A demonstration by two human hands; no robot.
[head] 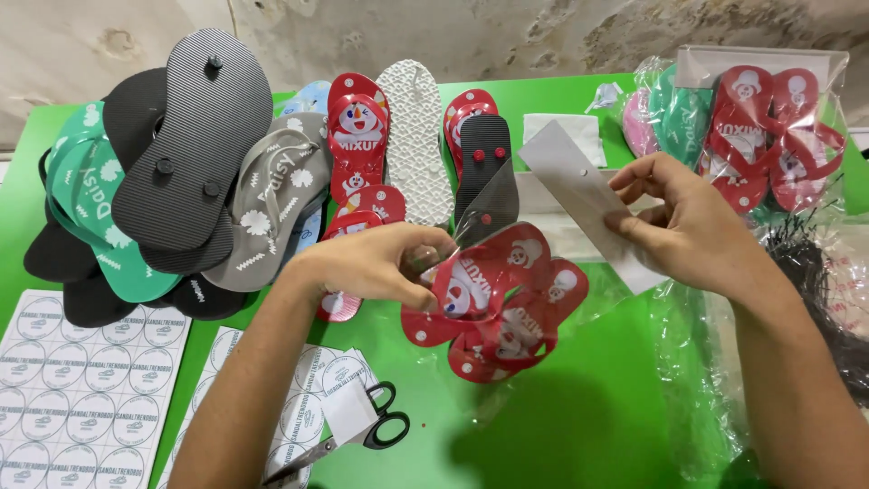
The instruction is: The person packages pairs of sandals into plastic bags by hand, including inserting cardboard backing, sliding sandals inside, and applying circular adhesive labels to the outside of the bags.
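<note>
On the green table [579,426], one pair of small red rubber flip-flops with a snowman print [498,299] lies inside a clear plastic bag [625,299], at the table's middle. The left hand [380,263] pinches the bag's open top edge at the upper left of the pair, fingers closed on it. The right hand [688,226], just right of the pair and above it, grips one white cardboard header strip [579,195] between thumb and fingers. Left of the pair lie one pair of black-handled scissors [362,435] and two sheets of round white stickers [81,398]. Behind the pair stands a fanned heap of loose flip-flops [226,172] in black, green, grey, red and white. One already bagged red pair [769,127] rests far right of it.
</note>
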